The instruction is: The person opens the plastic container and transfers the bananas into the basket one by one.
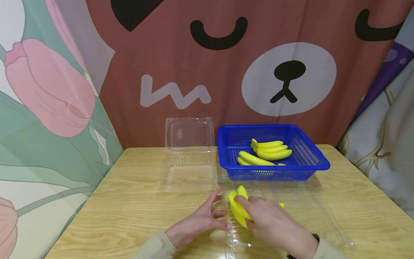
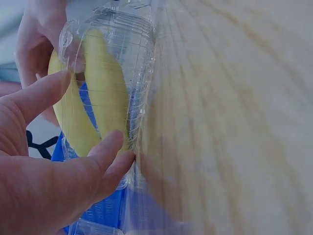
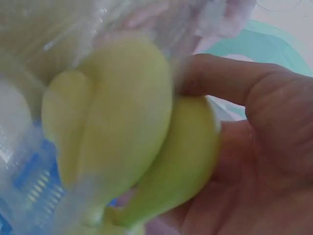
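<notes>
A bunch of yellow bananas [image 1: 238,210] lies tilted inside a clear plastic clamshell box [image 1: 237,241] near the table's front. My right hand [image 1: 275,221] grips the bunch from above, thumb on one side and fingers on the other; the right wrist view shows the bananas [image 3: 127,117] against the palm, partly blurred. My left hand [image 1: 202,221] is spread at the box's left side. In the left wrist view, its thumb is at the rim and its fingertips [image 2: 115,142] touch the lower wall. The stem end is mostly hidden by my right hand in the head view.
Behind the box stands a blue plastic basket [image 1: 275,173] with more banana bunches [image 1: 273,151]. Another clear clamshell [image 1: 191,176] sits open at the back left, lid raised. The near box's lid [image 1: 320,212] lies flat to the right. A printed curtain [image 1: 226,72] hangs behind the wooden table [image 1: 129,205].
</notes>
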`<state>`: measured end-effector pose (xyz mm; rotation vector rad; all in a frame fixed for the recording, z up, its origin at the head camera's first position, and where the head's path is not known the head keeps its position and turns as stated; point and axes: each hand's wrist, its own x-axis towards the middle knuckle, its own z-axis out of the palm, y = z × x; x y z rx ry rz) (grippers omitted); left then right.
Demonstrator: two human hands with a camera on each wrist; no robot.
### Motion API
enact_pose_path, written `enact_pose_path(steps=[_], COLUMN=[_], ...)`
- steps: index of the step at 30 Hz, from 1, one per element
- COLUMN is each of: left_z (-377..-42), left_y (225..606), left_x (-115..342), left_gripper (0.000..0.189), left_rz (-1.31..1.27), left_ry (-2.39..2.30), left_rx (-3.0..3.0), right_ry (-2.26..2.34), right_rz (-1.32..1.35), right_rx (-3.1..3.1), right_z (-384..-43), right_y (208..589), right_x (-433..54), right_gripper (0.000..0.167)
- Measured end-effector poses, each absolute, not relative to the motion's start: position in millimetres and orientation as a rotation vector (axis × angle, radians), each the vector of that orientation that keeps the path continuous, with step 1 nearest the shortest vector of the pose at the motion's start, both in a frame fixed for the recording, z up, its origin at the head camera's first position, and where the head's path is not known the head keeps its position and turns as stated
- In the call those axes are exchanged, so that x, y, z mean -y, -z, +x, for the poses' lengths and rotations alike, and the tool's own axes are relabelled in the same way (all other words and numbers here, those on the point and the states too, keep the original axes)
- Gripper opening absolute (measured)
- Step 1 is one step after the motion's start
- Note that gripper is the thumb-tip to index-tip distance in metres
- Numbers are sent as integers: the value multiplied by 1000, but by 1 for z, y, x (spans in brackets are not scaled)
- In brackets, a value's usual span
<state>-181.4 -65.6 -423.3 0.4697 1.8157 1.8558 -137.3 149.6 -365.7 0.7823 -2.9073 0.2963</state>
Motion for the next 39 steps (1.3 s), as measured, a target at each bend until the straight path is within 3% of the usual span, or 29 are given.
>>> enact_pose_path(steps=[13, 30, 39], left_z=[-181, -181, -180], left_y=[422, 424, 423], left_x=[65, 65, 66], left_gripper=[109, 109, 109], left_rz=[466, 466, 481], left_ry=[-1850, -1835, -1854], left_rx=[-1844, -1872, -1838], right_ry=[-285, -407, -367], right_rz=[853, 859, 762], right_rx=[2772, 2751, 2751], right_z=[-136, -129, -121], right_y=[351, 323, 306], right_x=[-161, -175, -183], right_gripper=[53, 59, 59])
